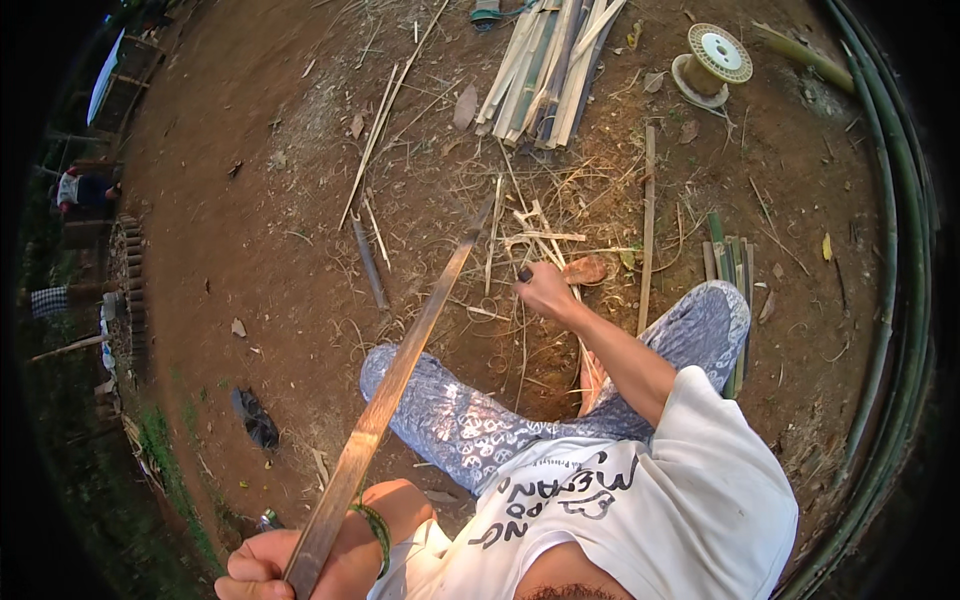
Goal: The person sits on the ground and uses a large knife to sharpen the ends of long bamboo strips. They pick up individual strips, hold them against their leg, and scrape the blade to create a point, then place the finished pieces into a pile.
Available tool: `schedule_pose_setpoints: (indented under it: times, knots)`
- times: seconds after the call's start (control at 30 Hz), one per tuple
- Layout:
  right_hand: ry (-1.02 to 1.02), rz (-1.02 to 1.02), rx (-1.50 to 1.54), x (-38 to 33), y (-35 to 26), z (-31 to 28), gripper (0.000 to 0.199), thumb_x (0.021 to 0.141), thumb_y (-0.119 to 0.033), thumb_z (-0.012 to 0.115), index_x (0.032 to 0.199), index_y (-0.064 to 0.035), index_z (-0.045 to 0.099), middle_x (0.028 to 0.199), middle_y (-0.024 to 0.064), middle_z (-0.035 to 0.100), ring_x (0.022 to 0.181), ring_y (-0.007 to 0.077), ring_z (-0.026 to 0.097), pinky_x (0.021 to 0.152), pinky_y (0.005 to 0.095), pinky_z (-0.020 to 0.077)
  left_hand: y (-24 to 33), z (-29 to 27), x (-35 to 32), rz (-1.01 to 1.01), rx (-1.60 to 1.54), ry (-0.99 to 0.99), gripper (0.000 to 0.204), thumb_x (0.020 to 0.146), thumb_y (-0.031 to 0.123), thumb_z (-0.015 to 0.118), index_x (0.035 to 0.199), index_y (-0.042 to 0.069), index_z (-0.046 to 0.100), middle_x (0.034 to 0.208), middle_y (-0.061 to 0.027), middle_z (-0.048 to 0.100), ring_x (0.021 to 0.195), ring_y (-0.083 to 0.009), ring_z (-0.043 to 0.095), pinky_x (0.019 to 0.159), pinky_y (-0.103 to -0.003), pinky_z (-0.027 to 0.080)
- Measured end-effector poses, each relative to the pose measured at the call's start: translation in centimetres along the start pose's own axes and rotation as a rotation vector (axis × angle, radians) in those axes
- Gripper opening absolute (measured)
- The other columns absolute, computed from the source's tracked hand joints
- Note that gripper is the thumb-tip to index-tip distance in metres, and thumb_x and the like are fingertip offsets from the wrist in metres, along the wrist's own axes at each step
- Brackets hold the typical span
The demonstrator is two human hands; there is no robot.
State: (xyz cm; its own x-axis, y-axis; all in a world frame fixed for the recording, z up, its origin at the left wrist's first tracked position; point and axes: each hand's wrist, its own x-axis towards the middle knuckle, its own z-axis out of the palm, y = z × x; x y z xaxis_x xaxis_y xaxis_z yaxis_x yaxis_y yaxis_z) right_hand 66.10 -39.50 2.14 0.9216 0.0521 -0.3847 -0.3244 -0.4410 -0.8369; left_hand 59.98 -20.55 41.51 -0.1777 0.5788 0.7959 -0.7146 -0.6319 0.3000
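Closest in, left hand point(268, 572) clenched around the near end of a long bamboo strip point(400, 370), strip slanting up and away over the patterned trouser leg point(450, 415). Beyond the strip's far end, right hand point(545, 290) reaching to the ground, fingers closed on something dark, too small to tell. Beside that hand, loose shavings point(540, 240); further past the strip's tip, a bundle of split bamboo point(550, 65), and right of the bundle a white spool point(712, 62). Seemingly mid-trimming of the strip. Next move likely calling for a steady left-hand hold while bringing the right hand back to the strip.
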Motion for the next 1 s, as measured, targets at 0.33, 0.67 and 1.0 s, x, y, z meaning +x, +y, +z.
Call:
schedule_pose_setpoints:
  times: [0.33,0.67,1.0]
  knots:
    - [0.035,-0.093,0.031,5.5,3.5,0.7,0.019,0.077,-0.018,0.067,0.076,0.0004,0.061,0.064,0.0141,0.060,0.059,0.0249,0.057,0.060,0.0416,0.0450,-2.1,-0.5,1.5,-0.015,0.113,-0.046,0.034,0.099,0.025,0.038,0.068,0.017,0.027,0.059,0.0031,0.020,0.057,-0.0123,0.022,0.058,-0.030,0.022]
    - [0.054,0.237,-0.163,12.3,7.8,1.8,0.033,0.077,-0.027,0.065,0.092,0.0023,0.069,0.091,0.0253,0.070,0.086,0.0406,0.069,0.075,0.0475,0.0534,-2.0,-0.3,0.8,0.014,0.166,-0.033,0.036,0.097,0.023,0.037,0.064,0.017,0.023,0.058,0.0035,0.019,0.058,-0.0119,0.020,0.056,-0.030,0.020]
    - [0.107,0.407,-0.079,13.6,10.8,2.7,0.034,0.076,-0.024,0.067,0.079,0.0095,0.067,0.073,0.0229,0.068,0.064,0.0327,0.069,0.065,0.0453,0.0533,-7.9,-3.3,4.8,-0.148,0.204,0.005,0.034,0.097,0.026,0.034,0.066,0.014,0.028,0.058,0.0012,0.021,0.056,-0.0129,0.020,0.053,-0.030,0.021]
